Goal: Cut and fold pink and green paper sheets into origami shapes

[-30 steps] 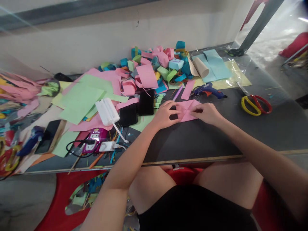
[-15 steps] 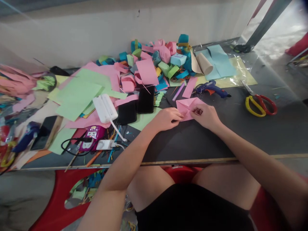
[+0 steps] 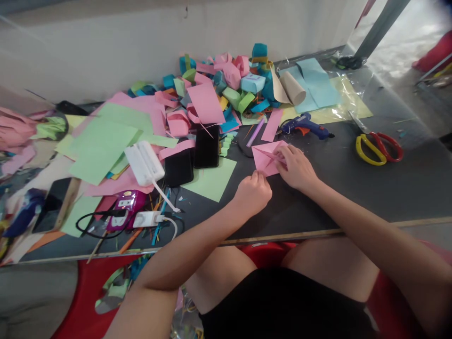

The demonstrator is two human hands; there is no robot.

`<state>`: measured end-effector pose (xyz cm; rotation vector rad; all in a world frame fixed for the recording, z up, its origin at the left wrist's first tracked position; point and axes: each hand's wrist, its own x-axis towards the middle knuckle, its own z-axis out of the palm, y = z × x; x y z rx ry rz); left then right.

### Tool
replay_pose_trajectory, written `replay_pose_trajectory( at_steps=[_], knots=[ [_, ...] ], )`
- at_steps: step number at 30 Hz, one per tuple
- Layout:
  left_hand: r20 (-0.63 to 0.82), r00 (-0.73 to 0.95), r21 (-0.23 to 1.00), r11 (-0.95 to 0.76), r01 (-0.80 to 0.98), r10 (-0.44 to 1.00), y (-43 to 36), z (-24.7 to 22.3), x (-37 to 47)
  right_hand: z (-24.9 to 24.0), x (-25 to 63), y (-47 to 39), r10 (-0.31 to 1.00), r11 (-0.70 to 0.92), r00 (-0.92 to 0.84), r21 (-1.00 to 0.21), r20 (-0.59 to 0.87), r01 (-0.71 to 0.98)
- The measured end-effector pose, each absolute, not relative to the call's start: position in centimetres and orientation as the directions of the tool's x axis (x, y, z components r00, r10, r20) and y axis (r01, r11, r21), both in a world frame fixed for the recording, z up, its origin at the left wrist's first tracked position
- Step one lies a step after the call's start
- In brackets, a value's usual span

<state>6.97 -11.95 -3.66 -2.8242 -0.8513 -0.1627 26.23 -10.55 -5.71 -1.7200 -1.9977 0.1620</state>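
Note:
A creased pink paper (image 3: 263, 159) lies on the dark table, partly folded, with a raised flap running toward its middle. My right hand (image 3: 294, 167) is at its right side, fingers pressed together on the flap. My left hand (image 3: 253, 189) is closed at the paper's lower edge, its fingertips touching that edge. Just behind the paper are a purple stick (image 3: 254, 133) and a pink strip (image 3: 272, 125). A blue glue gun (image 3: 306, 126) rests behind my right hand.
Red and yellow scissors (image 3: 379, 147) lie to the right. Folded paper pieces (image 3: 229, 77) are heaped at the back. Phones (image 3: 206, 147), a white device (image 3: 144, 162), cables and green sheets (image 3: 106, 141) cover the left. The table's front edge (image 3: 282, 238) is near my lap.
My left hand has moved down toward me to the paper's lower edge. My right hand now lies flatter over the paper's right side, and a flap stands up. The view has shifted slightly.

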Motion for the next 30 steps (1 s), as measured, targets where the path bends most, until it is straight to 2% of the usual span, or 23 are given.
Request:
replay_pose_trajectory(
  at_steps=[7,16,17,19,22,24,30],
  knots=[
    [0.043,0.751,-0.183,-0.733,0.655,0.659,-14.0,-3.3,7.3,-5.7,26.1,-10.7,0.960,0.180,-0.079,-0.373,0.270,0.910],
    [-0.078,0.800,-0.182,-0.797,0.576,0.595,-13.1,-1.6,6.9,-5.3,26.0,-10.6,0.960,0.150,-0.064,-0.306,0.274,0.940],
    [-0.083,0.796,-0.195,-0.793,0.578,0.600,-13.2,-1.4,7.0,-5.0,25.9,-10.9,0.949,0.181,-0.093,-0.282,0.300,0.942],
    [-0.092,0.793,-0.208,-0.790,0.577,0.603,-13.3,-1.2,7.1,-4.5,25.7,-11.8,0.907,0.345,-0.258,-0.236,0.333,0.909],
    [-0.123,0.802,-0.184,-0.808,0.560,0.584,-13.3,-1.0,7.4,-4.3,25.6,-13.7,0.785,0.618,-0.565,-0.249,0.255,0.746],
    [-0.135,0.798,-0.180,-0.807,0.563,0.587,-13.3,-1.0,7.5,-4.5,25.8,-14.9,0.765,0.643,-0.615,-0.282,0.190,0.713],
    [-0.076,0.777,-0.173,-0.776,0.607,0.625,-13.4,-1.9,7.5,-4.6,29.3,-16.1,0.825,0.555,-0.562,-0.278,0.063,0.784]
  ],
)
